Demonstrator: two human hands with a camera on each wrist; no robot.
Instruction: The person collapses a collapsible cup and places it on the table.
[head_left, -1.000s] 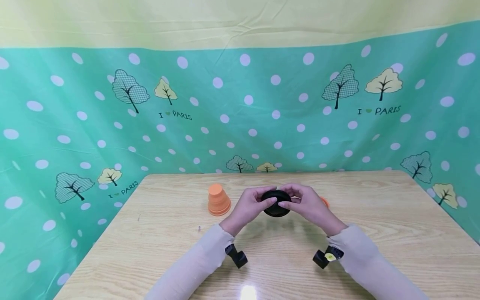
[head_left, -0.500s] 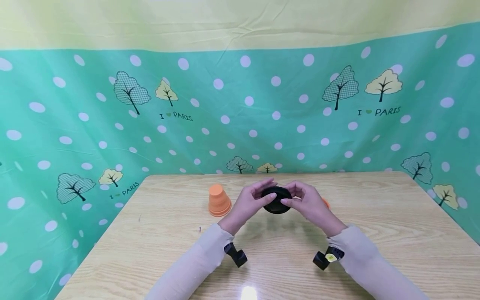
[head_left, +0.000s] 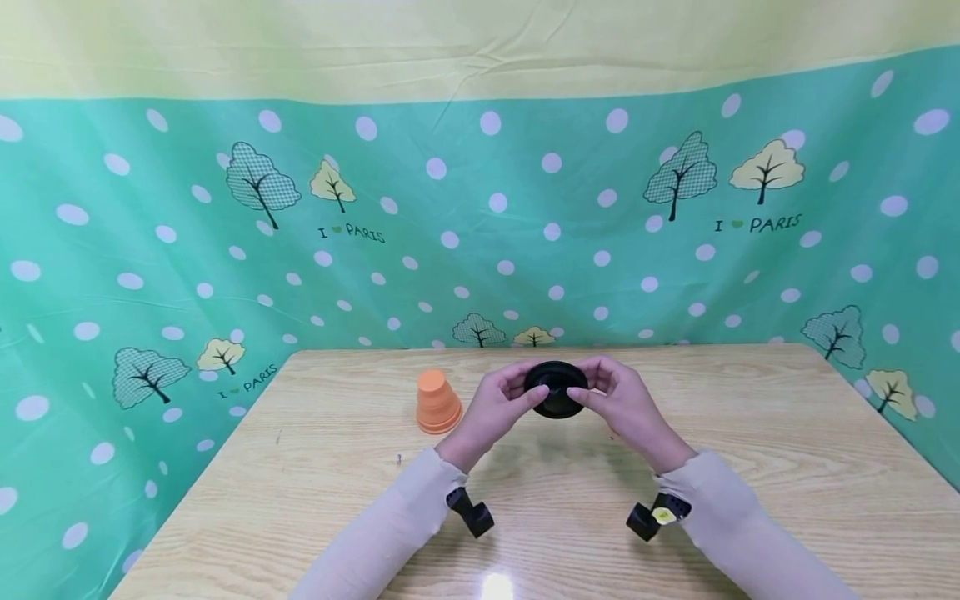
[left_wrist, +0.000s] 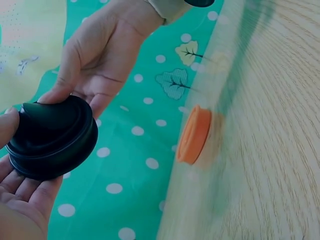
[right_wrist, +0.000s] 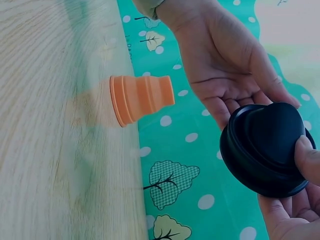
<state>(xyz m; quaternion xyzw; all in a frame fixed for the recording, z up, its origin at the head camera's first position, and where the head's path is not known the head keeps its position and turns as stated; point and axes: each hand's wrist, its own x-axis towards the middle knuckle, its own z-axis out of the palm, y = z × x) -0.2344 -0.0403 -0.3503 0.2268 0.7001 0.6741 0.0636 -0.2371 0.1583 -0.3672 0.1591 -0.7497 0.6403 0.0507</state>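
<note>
Both hands hold a black collapsible cup (head_left: 557,374), squashed to a thick ringed disc, up off the table. My left hand (head_left: 497,410) grips its left side, the thumb on the near face and the fingers behind. On the opposite side my right hand (head_left: 624,410) does the same, so the two thumbs lie close together. A bulging middle part of the cup (right_wrist: 275,132) shows in the right wrist view. An orange collapsible cup (head_left: 437,402), drawn out and upside down, stands left of the hands. One flat orange ring-shaped piece (left_wrist: 195,135) appears in the left wrist view.
The light wooden table (head_left: 750,467) runs back to a green dotted curtain (head_left: 495,250). A tiny dark speck (head_left: 399,458) lies on the wood left of the left forearm. From the head, the right hand hides the flat orange piece.
Both hands have raised the black cup slightly and tipped its face more toward the head camera. The thumbs have shifted on it. The right hand now covers the flat orange piece.
</note>
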